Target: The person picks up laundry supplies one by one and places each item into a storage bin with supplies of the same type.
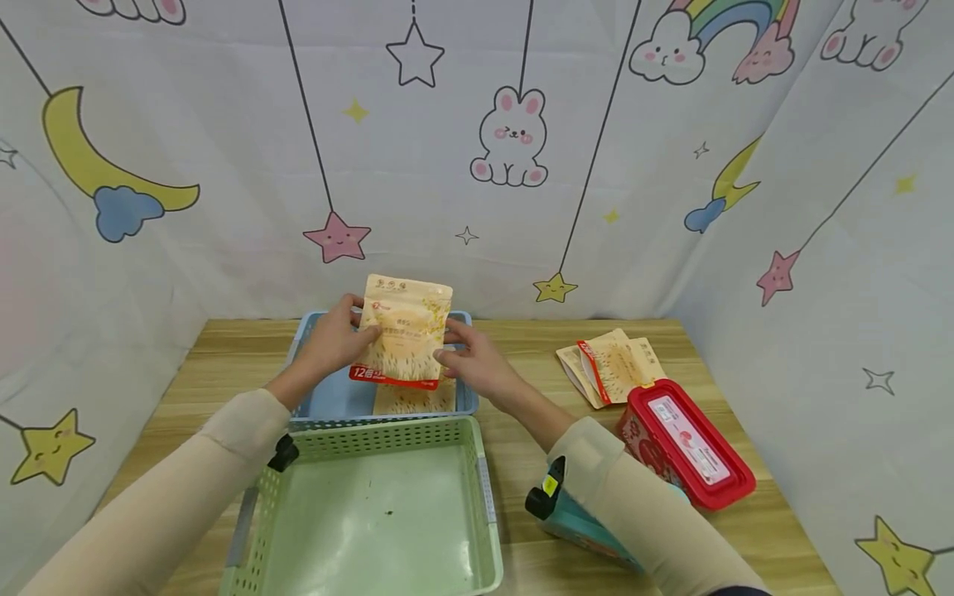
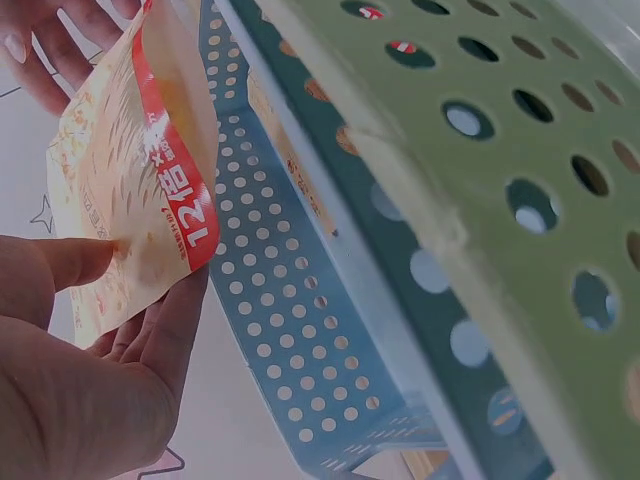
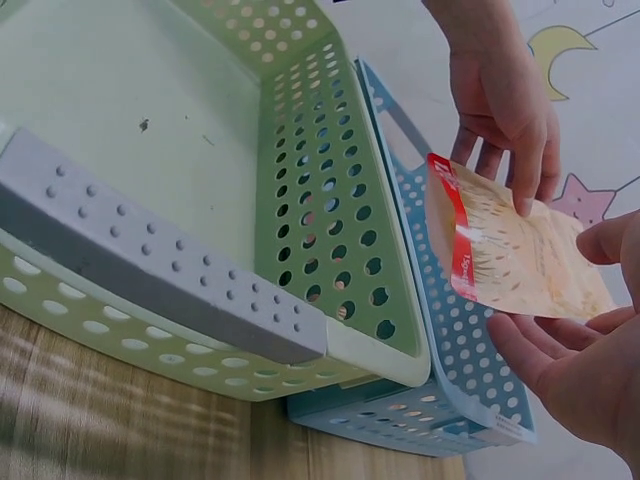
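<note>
Holding a cream pouch (image 1: 406,331) by its two side edges, we see both hands closed on it: the left hand (image 1: 333,338) pinches one edge, thumb on the printed front and fingers behind, and the right hand (image 1: 480,362) grips the opposite edge in like manner. We judge that this two-sided hold keeps the limp packet spread and roughly upright, its front turned toward the wearer. The pouch hangs above the blue basket (image 1: 325,399), in which we note a similar packet (image 1: 413,399) lying, partly hidden by the one held. Nearer the wearer stands the green basket (image 1: 373,530); its perforated wall comes between the left wrist camera and much of the blue one, and would obstruct a low approach from the front. To the right on the wooden table (image 1: 514,463) we find more pouches (image 1: 622,368) overlapping beside a red-lidded box (image 1: 693,439), and a teal package (image 1: 580,523) partly covered by the right sleeve (image 1: 641,505).
</note>
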{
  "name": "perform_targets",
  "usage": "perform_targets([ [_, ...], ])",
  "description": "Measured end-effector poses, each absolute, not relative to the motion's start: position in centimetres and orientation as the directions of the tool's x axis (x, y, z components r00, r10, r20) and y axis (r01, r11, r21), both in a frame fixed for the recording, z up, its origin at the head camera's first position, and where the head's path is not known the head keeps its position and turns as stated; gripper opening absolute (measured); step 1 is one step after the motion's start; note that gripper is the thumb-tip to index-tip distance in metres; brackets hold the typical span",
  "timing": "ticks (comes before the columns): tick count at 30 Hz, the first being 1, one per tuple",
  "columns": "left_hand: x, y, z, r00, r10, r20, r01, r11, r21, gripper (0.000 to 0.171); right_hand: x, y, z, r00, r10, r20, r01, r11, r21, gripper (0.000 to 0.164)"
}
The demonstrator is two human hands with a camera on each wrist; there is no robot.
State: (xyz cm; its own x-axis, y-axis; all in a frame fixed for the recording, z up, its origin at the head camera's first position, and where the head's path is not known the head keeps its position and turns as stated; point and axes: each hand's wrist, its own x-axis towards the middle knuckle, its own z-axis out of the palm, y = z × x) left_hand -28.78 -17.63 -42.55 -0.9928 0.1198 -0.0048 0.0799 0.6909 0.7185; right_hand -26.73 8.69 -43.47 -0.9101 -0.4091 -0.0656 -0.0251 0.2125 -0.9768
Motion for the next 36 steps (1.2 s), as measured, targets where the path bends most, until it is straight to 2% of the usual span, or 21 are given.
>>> perform_targets([
  [16, -28.3, -18.5, -41.9, -0.995, 0.098, -0.020, 0.055, 0.697, 0.715, 0.058, -26.6, 7.2, -44.4, -0.922, -0.382, -0.063, 0.029, 0.093, -0.995, 0.069],
  [22, -28.2, -18.1, -41.6, -0.994, 0.111, -0.007, 0.073, 0.697, 0.713, 0.067, -26.5, 7.3, -44.7, -0.931, -0.360, -0.064, 0.043, 0.066, -0.997, 0.069],
  [27, -28.2, -18.3, -41.6, -0.996, 0.091, -0.013, 0.056, 0.713, 0.699, 0.077, -26.5, 6.9, -44.7, -0.928, -0.368, -0.059, 0.034, 0.072, -0.997, 0.070],
  [36, -28.3, -19.4, -41.5, -0.994, 0.097, -0.054, 0.034, 0.728, 0.685, 0.082, -26.6, 5.5, -44.5, -0.931, -0.361, -0.064, 0.015, 0.137, -0.991, 0.068],
])
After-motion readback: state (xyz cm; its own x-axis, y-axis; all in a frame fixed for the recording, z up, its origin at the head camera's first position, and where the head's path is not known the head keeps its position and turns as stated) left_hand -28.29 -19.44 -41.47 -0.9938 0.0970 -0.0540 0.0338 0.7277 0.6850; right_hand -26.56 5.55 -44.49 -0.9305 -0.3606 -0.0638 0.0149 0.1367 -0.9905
